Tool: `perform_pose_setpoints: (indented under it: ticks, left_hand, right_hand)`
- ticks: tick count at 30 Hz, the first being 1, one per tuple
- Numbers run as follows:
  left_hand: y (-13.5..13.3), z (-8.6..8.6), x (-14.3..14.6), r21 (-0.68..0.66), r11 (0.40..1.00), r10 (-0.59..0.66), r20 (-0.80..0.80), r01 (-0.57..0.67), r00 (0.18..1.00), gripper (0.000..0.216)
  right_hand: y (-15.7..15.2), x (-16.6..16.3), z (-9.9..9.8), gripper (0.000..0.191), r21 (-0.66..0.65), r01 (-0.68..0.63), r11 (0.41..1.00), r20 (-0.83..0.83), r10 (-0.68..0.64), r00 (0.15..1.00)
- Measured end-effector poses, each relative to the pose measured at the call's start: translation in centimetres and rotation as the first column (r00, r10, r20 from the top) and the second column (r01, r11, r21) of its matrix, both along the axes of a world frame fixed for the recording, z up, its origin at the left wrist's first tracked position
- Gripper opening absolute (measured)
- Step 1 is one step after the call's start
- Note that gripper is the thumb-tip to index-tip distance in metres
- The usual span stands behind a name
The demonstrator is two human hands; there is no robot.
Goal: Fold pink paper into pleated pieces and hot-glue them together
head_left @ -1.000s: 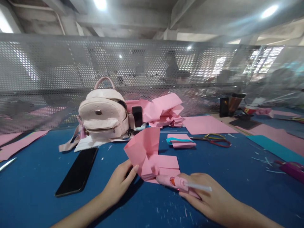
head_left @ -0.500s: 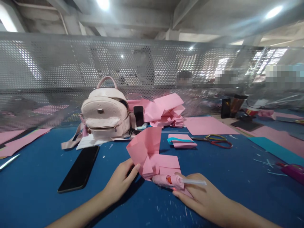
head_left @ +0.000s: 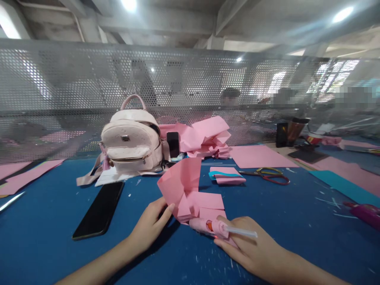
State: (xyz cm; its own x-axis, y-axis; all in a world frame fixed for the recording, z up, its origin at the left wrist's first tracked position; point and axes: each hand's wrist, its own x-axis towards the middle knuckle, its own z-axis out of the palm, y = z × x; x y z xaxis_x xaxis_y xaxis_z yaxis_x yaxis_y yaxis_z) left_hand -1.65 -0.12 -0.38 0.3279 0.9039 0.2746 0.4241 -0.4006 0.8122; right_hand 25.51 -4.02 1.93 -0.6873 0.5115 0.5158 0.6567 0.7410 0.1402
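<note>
A folded pink paper piece [head_left: 190, 190] stands on the blue table [head_left: 44, 245] in front of me, one flap raised. My left hand [head_left: 151, 225] holds its left edge between thumb and fingers. My right hand [head_left: 252, 247] grips a pink glue gun [head_left: 209, 227] with a white glue stick [head_left: 240, 232] sticking out of its back. The gun's nozzle end lies against the lower part of the paper.
A black phone [head_left: 99, 209] lies left of my hands. Behind stand a pale pink backpack [head_left: 132, 142], crumpled pink paper [head_left: 204, 138], a flat pink sheet [head_left: 258, 156], scissors [head_left: 270, 176] and a small pink and teal stack [head_left: 227, 175]. A perforated metal screen [head_left: 74, 91] closes the back.
My right hand and the glue gun have slid a little to the left along the paper. The left hand keeps its hold.
</note>
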Motion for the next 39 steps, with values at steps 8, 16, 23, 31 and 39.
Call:
perform_pose_setpoints:
  ticks: [8,16,23,31,39]
  left_hand:
    - [-0.1,0.0,0.0,-0.007,1.0,-0.005,-0.004,0.005,1.0,0.037]
    - [-0.1,-0.1,0.0,0.014,1.0,0.025,-0.018,-0.025,1.0,0.037]
    - [0.1,-0.4,0.0,0.024,0.999,0.031,-0.026,-0.03,0.999,0.036]
    - [0.1,-1.0,-0.5,0.051,0.992,0.121,-0.031,-0.119,0.992,0.034]
    - [0.5,-1.6,-0.4,0.071,0.992,0.112,-0.129,-0.103,0.985,0.024]
  right_hand:
    - [0.0,0.6,-0.6,0.061,0.023,-0.024,0.999,0.047,0.023,0.999]
    - [-0.2,0.2,-0.6,0.055,-0.002,0.051,0.999,0.053,-0.051,0.997]
    - [-0.2,0.5,-0.5,0.031,-0.21,0.113,0.971,0.122,-0.088,0.989]
    - [0.5,1.3,-0.4,0.035,-0.451,0.137,0.882,0.023,-0.142,0.99]
    - [0.9,0.1,1.3,0.032,-0.672,0.202,0.713,0.05,-0.228,0.972]
